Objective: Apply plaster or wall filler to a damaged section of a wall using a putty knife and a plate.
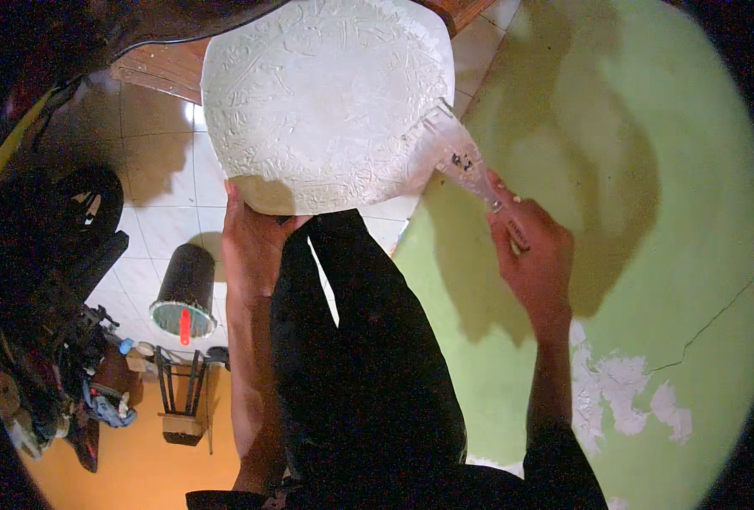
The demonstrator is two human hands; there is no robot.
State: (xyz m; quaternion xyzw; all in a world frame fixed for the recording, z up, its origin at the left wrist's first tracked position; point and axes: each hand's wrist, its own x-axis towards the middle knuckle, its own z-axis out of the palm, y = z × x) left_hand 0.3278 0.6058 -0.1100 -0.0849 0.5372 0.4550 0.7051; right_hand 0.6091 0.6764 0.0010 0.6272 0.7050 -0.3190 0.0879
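- Scraper (455, 151) blade lies over the right edge of a white board (266, 199), left of the green wall (700, 153); the step looks like gathering or smoothing white paste (326, 93).
- Next move probably calls for a low blade angle and a steady board.
- Right hand (537, 246): fingers wrapped around the scraper's handle, blade angled up and left.
- Left hand (254, 238): fingers clamped on the board's lower-left edge, forearm nearly straight below.

left hand (254, 244) stretches forward, right hand (537, 249) curls tightly
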